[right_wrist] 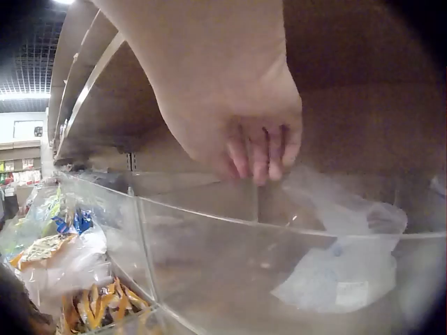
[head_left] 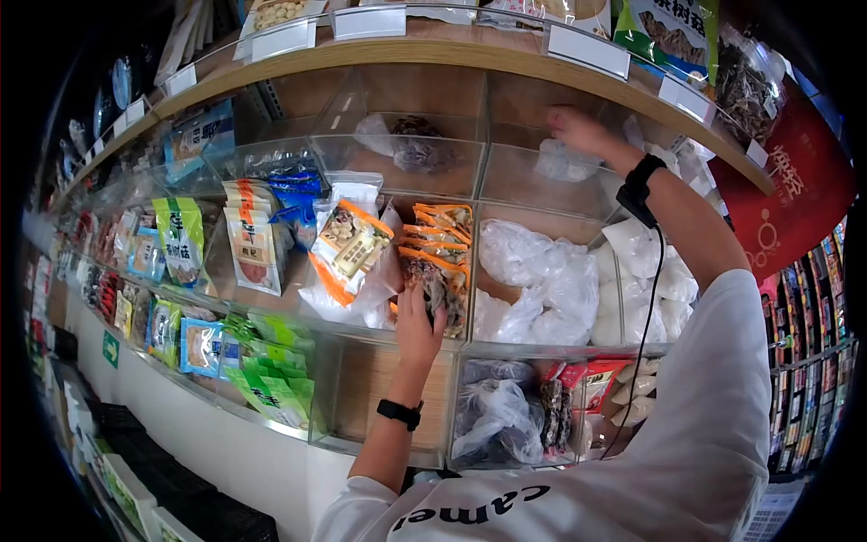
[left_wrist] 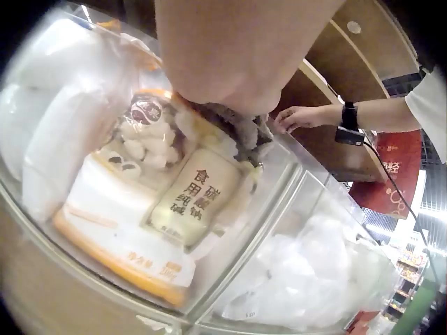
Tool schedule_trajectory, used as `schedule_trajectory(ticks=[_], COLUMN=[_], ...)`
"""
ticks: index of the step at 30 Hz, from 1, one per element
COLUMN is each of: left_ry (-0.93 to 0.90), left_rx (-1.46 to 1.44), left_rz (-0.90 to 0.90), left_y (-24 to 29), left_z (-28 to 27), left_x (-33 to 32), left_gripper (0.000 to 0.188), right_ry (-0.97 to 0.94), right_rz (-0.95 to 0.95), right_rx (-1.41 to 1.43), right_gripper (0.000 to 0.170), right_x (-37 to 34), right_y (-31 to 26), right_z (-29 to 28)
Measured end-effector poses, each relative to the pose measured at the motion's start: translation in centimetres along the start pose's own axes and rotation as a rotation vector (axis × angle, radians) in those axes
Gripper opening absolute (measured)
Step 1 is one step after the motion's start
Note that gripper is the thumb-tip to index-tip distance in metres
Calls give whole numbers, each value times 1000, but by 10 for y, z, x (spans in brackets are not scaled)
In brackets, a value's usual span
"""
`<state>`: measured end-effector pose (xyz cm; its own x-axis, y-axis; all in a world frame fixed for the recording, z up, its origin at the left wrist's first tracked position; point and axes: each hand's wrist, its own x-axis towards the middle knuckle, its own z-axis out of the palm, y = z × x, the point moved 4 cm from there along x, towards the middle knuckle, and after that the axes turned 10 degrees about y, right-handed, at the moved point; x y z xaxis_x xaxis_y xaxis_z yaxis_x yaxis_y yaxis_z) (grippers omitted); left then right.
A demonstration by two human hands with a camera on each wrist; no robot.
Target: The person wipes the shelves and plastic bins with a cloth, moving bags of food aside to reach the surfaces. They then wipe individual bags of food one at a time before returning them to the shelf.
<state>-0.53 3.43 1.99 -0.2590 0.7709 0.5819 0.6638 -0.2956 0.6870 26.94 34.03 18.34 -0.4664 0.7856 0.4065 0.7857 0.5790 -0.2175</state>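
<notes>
In the head view, my left hand [head_left: 419,327] grips a clear bag of dark, crinkled dried food [head_left: 432,285] above a bin of orange-edged packets [head_left: 435,222]. The left wrist view has this dark bag [left_wrist: 246,131] mostly hidden beneath the hand, beside a white and orange packet [left_wrist: 129,223] with Chinese print. My right hand [head_left: 578,131] is up in the rear right compartment, fingers loosely curled downward and holding nothing. Just below and beside its fingertips lies a knotted translucent bag of white contents [right_wrist: 339,272], its loose top near the fingers in the right wrist view.
Clear dividers [head_left: 477,181] separate the bins, and a wooden shelf [head_left: 452,56] overhangs the back ones. White plastic bags [head_left: 542,271] fill the bin right of my left hand. A black cable [head_left: 652,298] hangs from the right wrist. A red banner [head_left: 781,181] stands at right.
</notes>
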Motion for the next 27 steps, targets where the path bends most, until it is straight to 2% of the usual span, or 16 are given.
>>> schedule_trajectory(ticks=[2, 3, 5, 6, 8, 9, 11, 12, 14, 15, 17, 18, 20, 24, 26, 27], left_ry=[-3, 2, -20, -21, -9, -9, -44, -44, -48, -50, -40, -42, -65, -59, -58, -61], left_rx=[58, 37, 57, 67, 135, 135, 124, 125, 148, 150, 143, 143, 164, 142, 156, 155], left_rz=[20, -8, -5, 4, 39, 41, 42, 42, 64, 65, 59, 57, 42, 35, 57, 57], left_y=[-5, 6, 3, 2, 7, 8, 6, 6, 5, 5, 5, 5, 6, 6, 7, 7], left_z=[-9, 11, 9, 7, 7, 7, 9, 9, 10, 10, 10, 10, 10, 10, 10, 9], left_x=[0, -7, -3, -1, -3, -2, 0, -1, -2, -2, -2, -2, -3, -2, -2, -2], left_gripper=[48, 48, 48, 48, 49, 49, 50, 50, 50, 50, 49, 49, 48, 47, 48, 48], right_ry=[-22, -50, -190, -181, -315, -313, -192, -192, -78, -77, -118, -120, -105, -160, -282, -284], right_rz=[2, -6, -23, -21, 97, 98, 202, 202, 137, 138, 112, 113, 128, 238, 411, 414], right_rx=[-159, -179, -262, -253, -235, -234, -368, -367, -474, -471, -534, -533, -317, -329, -236, -236], right_gripper=[23, 23, 24, 24, 37, 37, 61, 61, 89, 89, 109, 109, 119, 115, 107, 107], right_x=[-1, -5, -5, -4, -10, -11, -10, -11, -11, -12, -14, -15, -17, -10, -8, -8], right_y=[2, 26, 43, 42, 49, 46, 41, 43, 43, 41, 38, 46, 62, 73, 60, 65], right_z=[-2, -10, -4, -5, -11, -16, -26, -26, -29, -29, -29, -26, -18, -14, -22, -17])
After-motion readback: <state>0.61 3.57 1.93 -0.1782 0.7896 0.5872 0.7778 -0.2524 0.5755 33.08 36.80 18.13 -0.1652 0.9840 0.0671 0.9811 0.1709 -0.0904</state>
